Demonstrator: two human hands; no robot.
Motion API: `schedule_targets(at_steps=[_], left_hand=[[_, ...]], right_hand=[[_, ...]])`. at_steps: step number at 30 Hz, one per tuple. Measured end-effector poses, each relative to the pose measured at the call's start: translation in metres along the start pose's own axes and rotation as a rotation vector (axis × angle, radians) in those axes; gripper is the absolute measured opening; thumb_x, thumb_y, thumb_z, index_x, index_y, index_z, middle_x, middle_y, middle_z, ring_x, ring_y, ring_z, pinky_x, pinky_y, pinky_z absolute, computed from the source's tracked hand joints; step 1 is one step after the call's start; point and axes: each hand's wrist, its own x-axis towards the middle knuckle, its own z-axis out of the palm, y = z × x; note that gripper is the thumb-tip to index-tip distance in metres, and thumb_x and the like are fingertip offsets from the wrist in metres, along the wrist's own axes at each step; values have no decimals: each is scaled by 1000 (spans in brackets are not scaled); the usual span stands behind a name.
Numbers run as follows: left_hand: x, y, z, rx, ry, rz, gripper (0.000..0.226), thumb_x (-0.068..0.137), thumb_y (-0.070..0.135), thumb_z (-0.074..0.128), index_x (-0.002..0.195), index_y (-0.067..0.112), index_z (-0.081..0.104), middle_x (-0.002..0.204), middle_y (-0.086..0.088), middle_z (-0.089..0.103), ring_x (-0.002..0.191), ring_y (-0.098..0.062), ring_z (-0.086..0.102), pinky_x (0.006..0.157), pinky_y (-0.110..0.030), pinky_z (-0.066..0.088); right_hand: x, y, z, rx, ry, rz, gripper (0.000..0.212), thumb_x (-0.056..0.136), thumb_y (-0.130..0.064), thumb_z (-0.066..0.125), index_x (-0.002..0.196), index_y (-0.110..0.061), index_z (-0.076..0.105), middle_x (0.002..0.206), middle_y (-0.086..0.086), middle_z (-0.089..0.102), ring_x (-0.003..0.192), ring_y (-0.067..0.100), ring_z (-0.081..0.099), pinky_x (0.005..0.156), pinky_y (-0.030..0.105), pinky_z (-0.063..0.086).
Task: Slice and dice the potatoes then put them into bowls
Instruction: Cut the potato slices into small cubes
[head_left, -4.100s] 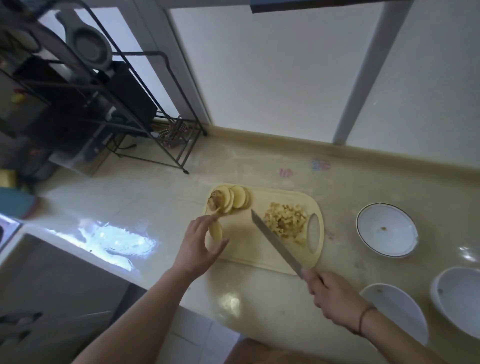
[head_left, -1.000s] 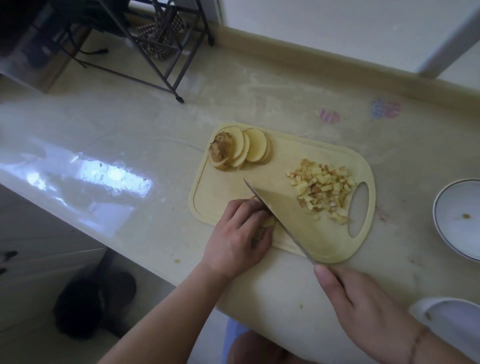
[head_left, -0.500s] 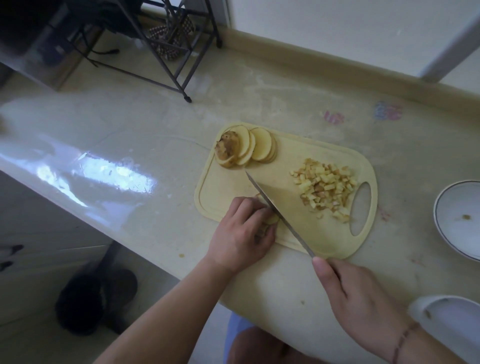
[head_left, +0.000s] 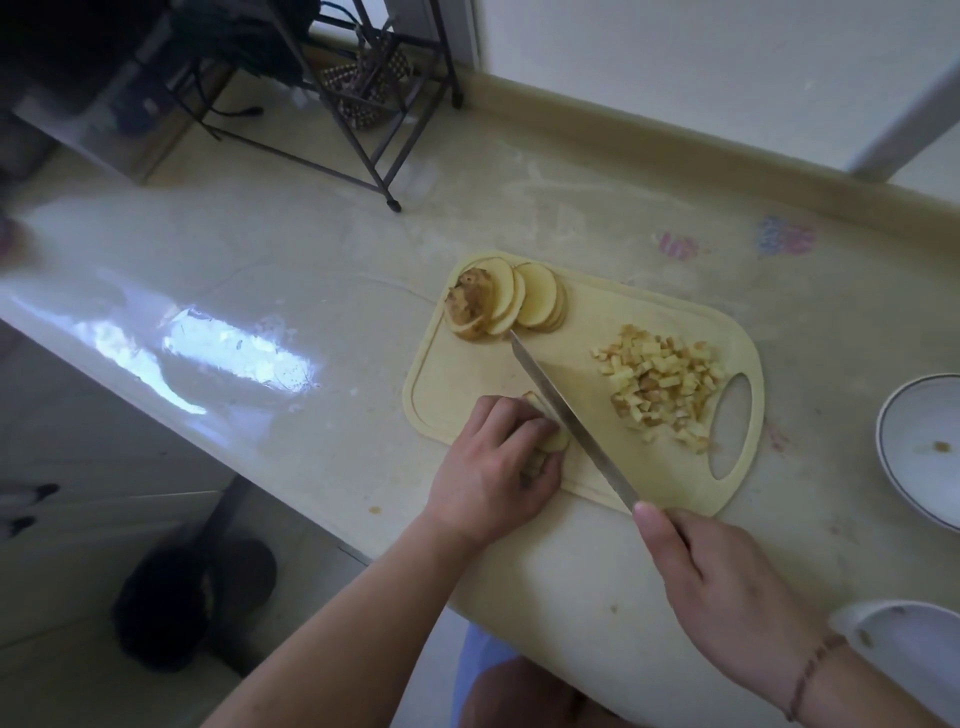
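A pale yellow cutting board (head_left: 467, 384) lies on the counter. At its far left corner sits a fan of potato slices (head_left: 506, 304) with a brown end piece on top. A heap of diced potato (head_left: 662, 387) lies near the board's handle hole. My left hand (head_left: 493, 467) holds a potato slice (head_left: 550, 441) down on the board's near edge with curled fingers. My right hand (head_left: 722, 587) grips the handle of a long knife (head_left: 566, 410), forefinger along the spine. The blade runs right beside my left fingers, against the slice.
A white bowl (head_left: 904, 478) with a dark rim stands right of the board, and a second white bowl (head_left: 914, 654) sits at the lower right. A black wire rack (head_left: 363, 104) stands at the back left. The counter's front edge runs just below the board.
Since four seconds ago my left hand brought one slice from the fan to the board's near edge. In the last second the knife blade has slid forward, its tip now near the fan.
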Motion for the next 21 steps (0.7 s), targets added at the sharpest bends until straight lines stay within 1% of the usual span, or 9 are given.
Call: schedule_targets(at_steps=[3,6,8,10,12,14,17,20,21], left_hand=[[0,-1,0,-19,10,15,22,86,18,75,98,-1,73,102,-14,65,100,-31,58,90,-34,52],[0,-2,0,-26,10,8,22,85,16,76,97,-2,72,103,-14,66,102,-31,57,92,-36,51],[-1,-3,1,-37,5,5,22,84,14,77,99,-2,73,104,-14,67,101,-32,59,91,-38,52],[-1,-3,1,-42,1,4,22,83,13,78,100,-2,73,105,-13,68,101,-34,61,91,-39,52],[0,-3,0,-44,6,0,23,82,12,79,100,-1,74,104,-13,68,100,-34,62,90,-39,53],[0,-2,0,-40,13,-4,24,80,11,80,100,-1,75,102,-12,68,99,-35,62,89,-39,53],[1,-1,0,-31,22,-2,22,80,11,78,98,-1,74,100,-12,68,97,-35,61,87,-37,53],[2,-1,-1,-32,23,6,20,81,11,77,97,-1,74,99,-11,67,96,-35,61,88,-36,52],[2,-1,-1,-32,19,9,19,81,11,77,96,-1,74,98,-11,67,96,-34,61,88,-35,52]], right_hand=[[-2,2,-3,2,-16,17,74,77,-78,17,58,-12,43,56,1,57,53,14,53,58,28,42],[-6,-1,-6,-4,-38,25,75,75,-79,17,60,-11,44,63,9,59,53,16,53,58,30,43],[-9,-2,-7,-10,-46,19,73,75,-79,17,60,-12,43,64,7,60,54,14,53,58,29,42],[-10,0,-6,-24,-50,9,74,75,-81,15,60,-14,43,62,-1,59,56,12,54,59,28,41],[-13,5,-5,-35,-52,7,80,74,-85,11,62,-14,46,61,-6,60,58,10,55,60,27,41],[-17,11,-4,-62,-42,9,87,72,-88,8,65,-12,51,64,-3,63,59,8,57,61,29,42],[-21,15,-1,-75,-20,20,79,74,-82,13,63,-12,48,65,-2,62,58,9,55,61,31,41],[-14,11,2,-74,-54,13,77,79,-79,13,66,-12,51,63,1,62,59,9,57,63,32,46],[-9,7,3,-66,-62,9,75,82,-77,13,65,-14,50,60,2,60,58,9,56,61,31,45]])
